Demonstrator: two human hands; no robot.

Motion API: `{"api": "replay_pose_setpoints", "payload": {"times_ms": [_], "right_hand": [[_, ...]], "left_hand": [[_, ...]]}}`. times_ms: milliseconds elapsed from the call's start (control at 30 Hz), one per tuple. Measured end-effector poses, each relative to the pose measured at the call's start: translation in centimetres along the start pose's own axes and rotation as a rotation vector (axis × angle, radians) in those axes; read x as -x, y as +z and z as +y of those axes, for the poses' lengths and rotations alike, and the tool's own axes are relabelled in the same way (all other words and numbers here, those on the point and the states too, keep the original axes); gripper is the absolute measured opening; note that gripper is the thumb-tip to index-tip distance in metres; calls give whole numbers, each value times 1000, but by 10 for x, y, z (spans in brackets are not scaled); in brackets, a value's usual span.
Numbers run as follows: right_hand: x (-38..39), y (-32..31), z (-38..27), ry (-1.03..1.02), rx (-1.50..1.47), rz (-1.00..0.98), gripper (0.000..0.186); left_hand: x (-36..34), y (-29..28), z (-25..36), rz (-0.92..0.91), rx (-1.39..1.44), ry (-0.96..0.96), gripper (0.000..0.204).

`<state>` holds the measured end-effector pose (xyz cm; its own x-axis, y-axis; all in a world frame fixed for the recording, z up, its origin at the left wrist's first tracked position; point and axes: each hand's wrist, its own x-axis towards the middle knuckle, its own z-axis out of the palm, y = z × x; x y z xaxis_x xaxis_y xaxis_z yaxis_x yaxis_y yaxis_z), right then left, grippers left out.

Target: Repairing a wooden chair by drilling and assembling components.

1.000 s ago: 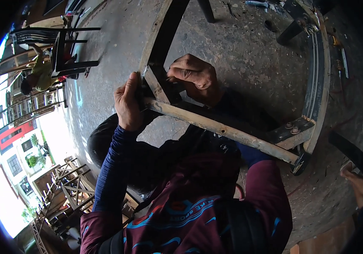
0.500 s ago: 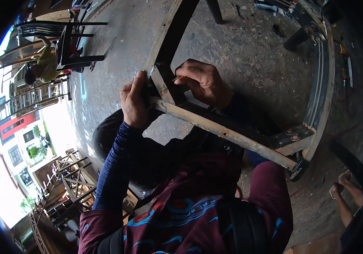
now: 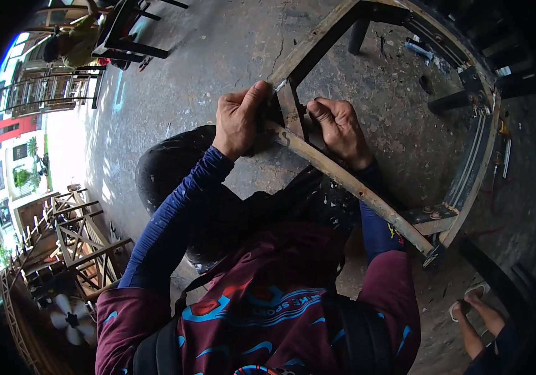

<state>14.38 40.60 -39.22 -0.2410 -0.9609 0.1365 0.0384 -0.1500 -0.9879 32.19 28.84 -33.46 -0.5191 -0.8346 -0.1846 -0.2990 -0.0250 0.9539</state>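
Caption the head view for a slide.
The left hand grips one corner of a tan-and-black frame, the right hand, fingers curled, beside its diagonal corner brace.

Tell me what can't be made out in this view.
In the head view:
Left hand: finger ends hidden behind the frame.
Right hand: anything pinched is too small and dark to tell.
Right sleeve: partly behind the frame.
Person, lower right: upper body beyond the dark rim.

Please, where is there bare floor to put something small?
Bare floor shows left of the frame, beyond the left hand, and inside it, beyond the right hand. It is crowded around the corner brace, with both hands close.
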Motion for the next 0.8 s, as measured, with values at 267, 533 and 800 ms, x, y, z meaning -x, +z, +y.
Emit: {"api": "replay_pose_setpoints", "payload": {"times_ms": [267, 533, 800], "right_hand": [[3, -4, -10, -112, 217, -14, 36], [-4, -18, -13, -317, 509, -84, 18], [15, -3, 7, -93, 107, 17, 15]], "left_hand": [[3, 1, 2, -20, 31, -21, 47], [6, 7, 1, 5, 105, -64, 49], [7, 13, 5, 111, 388, -31, 51]]}}
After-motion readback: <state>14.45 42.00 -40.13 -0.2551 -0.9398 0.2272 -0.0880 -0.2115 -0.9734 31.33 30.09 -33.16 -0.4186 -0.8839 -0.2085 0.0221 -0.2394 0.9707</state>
